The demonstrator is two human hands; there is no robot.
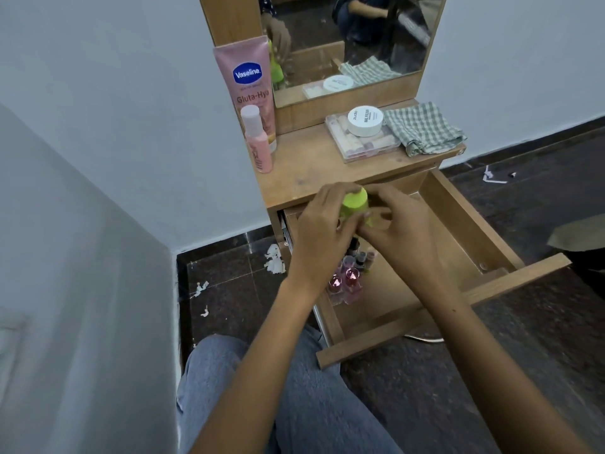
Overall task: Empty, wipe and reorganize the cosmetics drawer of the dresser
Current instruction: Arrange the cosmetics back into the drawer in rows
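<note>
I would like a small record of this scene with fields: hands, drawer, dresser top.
hands: left hand and right hand both grip the lime-green plastic bottle above the drawer
drawer: open wooden drawer, small pink-capped nail polish bottles at its left side
dresser top: pink Vaseline tube, pink bottle, clear cosmetics case with white jar on it, green checked cloth

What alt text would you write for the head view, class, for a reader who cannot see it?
Both hands, left hand and right hand, hold a lime-green bottle above the open wooden drawer, where nail polish bottles stand. On the dresser top sit a pink Vaseline tube, a white jar and a checked cloth.
</note>
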